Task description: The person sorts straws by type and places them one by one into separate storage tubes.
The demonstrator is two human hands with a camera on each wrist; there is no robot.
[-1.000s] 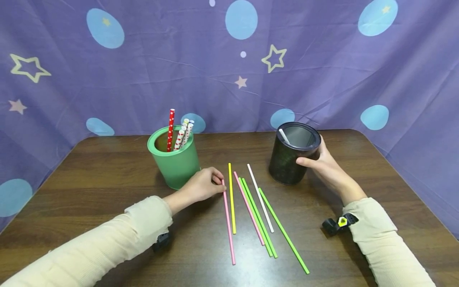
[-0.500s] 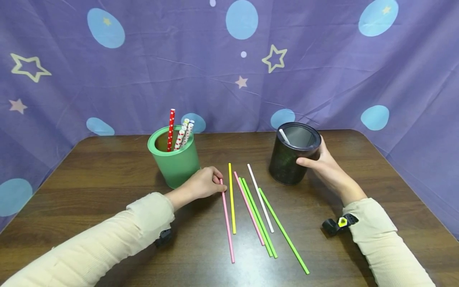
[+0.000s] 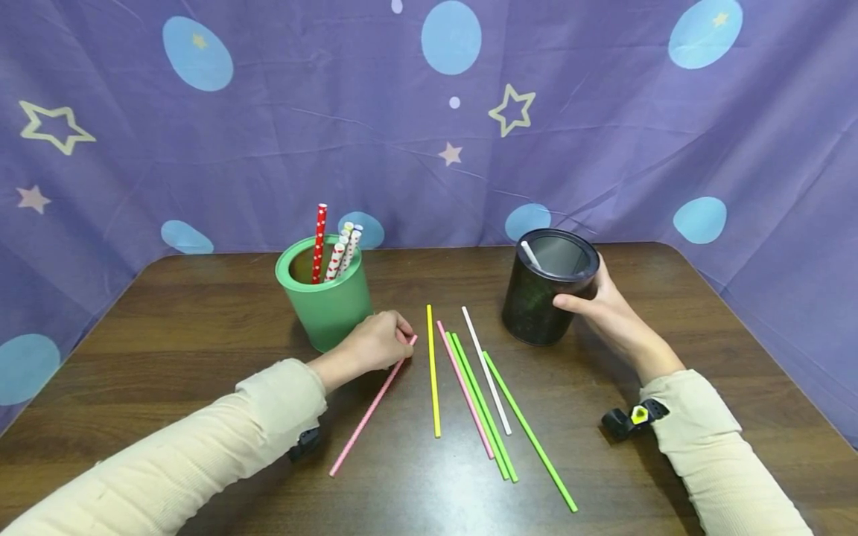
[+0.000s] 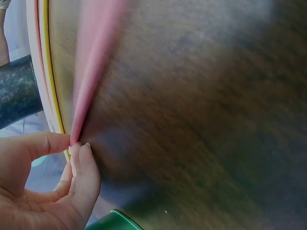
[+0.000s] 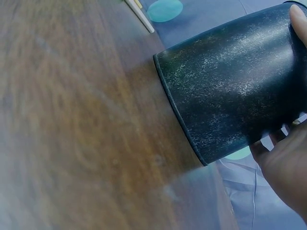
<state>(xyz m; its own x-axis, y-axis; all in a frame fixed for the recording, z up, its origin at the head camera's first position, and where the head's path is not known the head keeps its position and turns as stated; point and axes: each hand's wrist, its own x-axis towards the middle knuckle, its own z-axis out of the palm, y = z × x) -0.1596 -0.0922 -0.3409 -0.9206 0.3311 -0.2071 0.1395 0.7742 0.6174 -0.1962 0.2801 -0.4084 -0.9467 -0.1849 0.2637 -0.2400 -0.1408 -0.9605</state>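
Pink straw (image 3: 367, 419) sits in the left hand (image 3: 377, 340), thumb and fingers pinching it close to its far end; from that pinch it runs toward 7 o'clock above the table (image 3: 201, 335), taking 12 o'clock in the head view as straight away from the person. The left wrist view blurs it, so I cannot tell whether its near end touches the wood.

Just beside this hand, between 10 and 11 o'clock from it, the green cup (image 3: 331, 316) holds a red straw (image 3: 319, 238) and several patterned white straws (image 3: 334, 262). At 4 o'clock from the hand lies a yellow straw (image 3: 433, 371); farther on toward 3 o'clock come, in order, a second pink straw (image 3: 465, 389), two green straws (image 3: 485, 409) side by side, a plain white straw (image 3: 486, 371) and a lone green straw (image 3: 529, 431).

Between 2 and 3 o'clock from the left hand stands the black cup (image 3: 539, 305), a pale straw (image 3: 532, 255) leaning inside its rim toward 10 o'clock. The right hand (image 3: 620, 320) grasps this cup from its 4 o'clock side, thumb and fingers round the wall. A purple curtain (image 3: 268, 149) hangs at 12 o'clock, behind the table.
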